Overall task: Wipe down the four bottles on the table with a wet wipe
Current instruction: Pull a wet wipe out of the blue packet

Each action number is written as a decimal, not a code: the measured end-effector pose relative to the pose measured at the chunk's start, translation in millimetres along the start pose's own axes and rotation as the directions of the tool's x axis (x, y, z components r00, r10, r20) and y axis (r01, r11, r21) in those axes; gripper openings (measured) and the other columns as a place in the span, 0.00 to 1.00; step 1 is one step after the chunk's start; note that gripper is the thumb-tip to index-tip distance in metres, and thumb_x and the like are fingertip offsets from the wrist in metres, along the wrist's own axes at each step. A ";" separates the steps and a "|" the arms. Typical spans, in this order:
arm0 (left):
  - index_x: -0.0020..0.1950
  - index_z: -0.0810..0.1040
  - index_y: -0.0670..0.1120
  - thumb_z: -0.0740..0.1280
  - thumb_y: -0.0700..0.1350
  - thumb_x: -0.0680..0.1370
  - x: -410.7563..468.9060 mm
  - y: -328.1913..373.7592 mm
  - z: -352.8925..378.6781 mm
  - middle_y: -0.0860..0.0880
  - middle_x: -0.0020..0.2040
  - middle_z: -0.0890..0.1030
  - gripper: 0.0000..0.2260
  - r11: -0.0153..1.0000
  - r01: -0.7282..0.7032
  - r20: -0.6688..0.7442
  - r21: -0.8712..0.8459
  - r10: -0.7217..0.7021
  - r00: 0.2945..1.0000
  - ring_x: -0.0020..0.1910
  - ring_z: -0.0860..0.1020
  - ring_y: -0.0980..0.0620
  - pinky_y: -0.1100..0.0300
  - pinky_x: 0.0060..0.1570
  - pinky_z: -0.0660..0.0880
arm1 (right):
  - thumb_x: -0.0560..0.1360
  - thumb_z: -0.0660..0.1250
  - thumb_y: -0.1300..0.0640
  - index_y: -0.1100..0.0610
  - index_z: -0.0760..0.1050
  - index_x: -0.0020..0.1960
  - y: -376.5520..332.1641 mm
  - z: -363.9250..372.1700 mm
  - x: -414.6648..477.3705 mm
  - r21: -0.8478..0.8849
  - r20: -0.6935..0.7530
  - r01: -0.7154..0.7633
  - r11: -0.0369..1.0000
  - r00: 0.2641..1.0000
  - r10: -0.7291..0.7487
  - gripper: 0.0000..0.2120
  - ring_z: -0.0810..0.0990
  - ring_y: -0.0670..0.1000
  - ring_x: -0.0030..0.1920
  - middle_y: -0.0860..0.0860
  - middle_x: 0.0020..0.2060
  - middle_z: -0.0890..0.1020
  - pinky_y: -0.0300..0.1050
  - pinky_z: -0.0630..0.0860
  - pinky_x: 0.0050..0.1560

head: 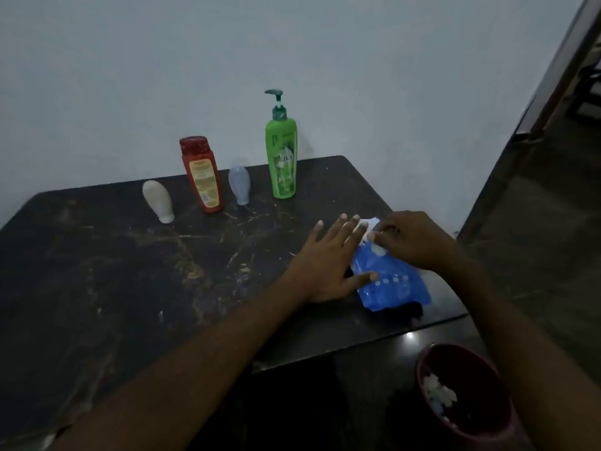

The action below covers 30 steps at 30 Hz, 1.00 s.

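Along the back of the dark table (130, 271) stand a small white bottle (158, 201), a red bottle (201, 174), a small grey-blue bottle (239, 185) and a tall green pump bottle (281, 151). A blue wet-wipe pack (393, 281) lies near the table's right edge. My left hand (328, 258) rests flat on the pack's left side, fingers spread. My right hand (413, 239) pinches something white, a wipe or the flap (369, 227), at the pack's far end.
A dark red bin (468, 392) with crumpled white scraps stands on the floor below the table's right front corner. A pale wall runs behind the bottles. A doorway opens at the right.
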<state>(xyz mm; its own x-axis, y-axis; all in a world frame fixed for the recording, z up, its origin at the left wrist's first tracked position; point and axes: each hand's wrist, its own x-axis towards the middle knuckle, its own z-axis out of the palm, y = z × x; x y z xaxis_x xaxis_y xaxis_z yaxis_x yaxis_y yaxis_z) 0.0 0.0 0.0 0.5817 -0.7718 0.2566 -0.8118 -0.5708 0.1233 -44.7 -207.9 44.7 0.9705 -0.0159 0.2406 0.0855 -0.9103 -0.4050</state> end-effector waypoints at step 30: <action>0.83 0.48 0.52 0.52 0.72 0.79 -19.7 14.1 11.8 0.53 0.83 0.51 0.39 0.981 0.104 0.088 -0.167 -0.090 0.992 0.82 0.47 0.53 0.40 0.79 0.50 | 0.80 0.61 0.61 0.65 0.73 0.50 -28.5 -17.3 -29.4 0.822 -0.081 -0.155 0.548 0.920 0.382 0.07 0.86 0.56 0.39 0.61 0.40 0.84 0.43 0.82 0.36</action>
<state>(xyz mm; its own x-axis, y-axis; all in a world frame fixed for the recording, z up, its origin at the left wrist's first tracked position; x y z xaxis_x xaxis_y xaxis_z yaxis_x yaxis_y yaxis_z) -22.3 3.9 -14.6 0.6548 -0.7388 0.1594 -0.7440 -0.5932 0.3074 -79.6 -188.6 64.5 0.9075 -0.3965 0.1385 0.0818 -0.1566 -0.9843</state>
